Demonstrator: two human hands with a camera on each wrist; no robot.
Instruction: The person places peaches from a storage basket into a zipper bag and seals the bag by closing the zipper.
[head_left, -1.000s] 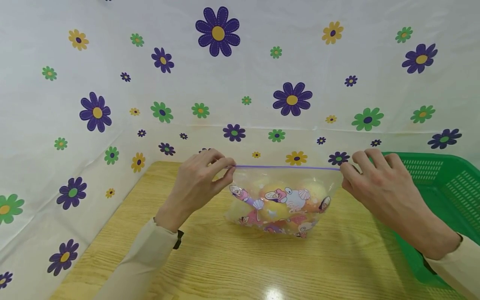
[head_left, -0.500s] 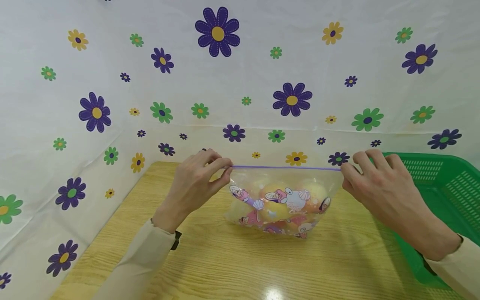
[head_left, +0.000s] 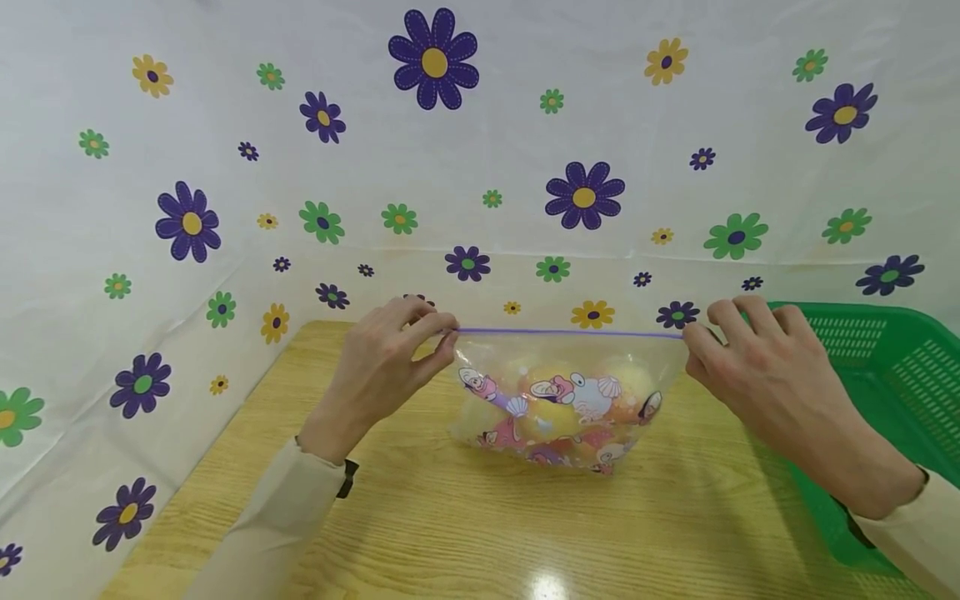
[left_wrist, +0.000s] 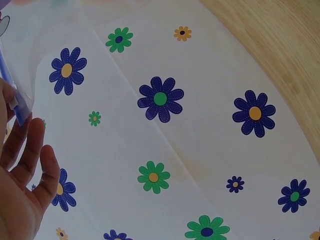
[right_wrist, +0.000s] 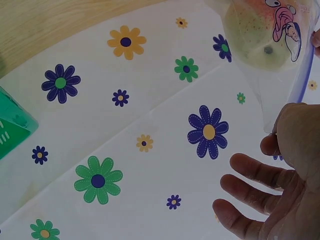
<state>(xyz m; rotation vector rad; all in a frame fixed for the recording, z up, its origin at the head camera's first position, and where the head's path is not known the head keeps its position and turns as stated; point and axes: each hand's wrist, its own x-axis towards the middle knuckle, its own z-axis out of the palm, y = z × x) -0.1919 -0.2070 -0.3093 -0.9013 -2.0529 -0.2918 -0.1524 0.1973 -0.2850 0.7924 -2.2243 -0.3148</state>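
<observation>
A clear zip bag [head_left: 558, 404] printed with cartoon figures stands on the wooden table [head_left: 465, 517], holding several yellow and orange fruits. Its purple zip strip [head_left: 570, 332] is stretched level between my hands. My left hand [head_left: 393, 358] pinches the strip's left end with thumb and forefinger. My right hand [head_left: 750, 367] pinches the right end. The left wrist view shows the strip's end [left_wrist: 17, 107] at my left hand [left_wrist: 22, 175]. In the right wrist view the bag [right_wrist: 265, 40] hangs above my right hand [right_wrist: 277, 185].
A green plastic basket [head_left: 877, 392] sits at the table's right edge, close to my right forearm; its corner [right_wrist: 12, 125] shows in the right wrist view. A white cloth with purple, green and yellow flowers [head_left: 480, 158] walls the back and left.
My left hand has slid slightly leftward along the strip. The bag and my right hand have stayed in place.
</observation>
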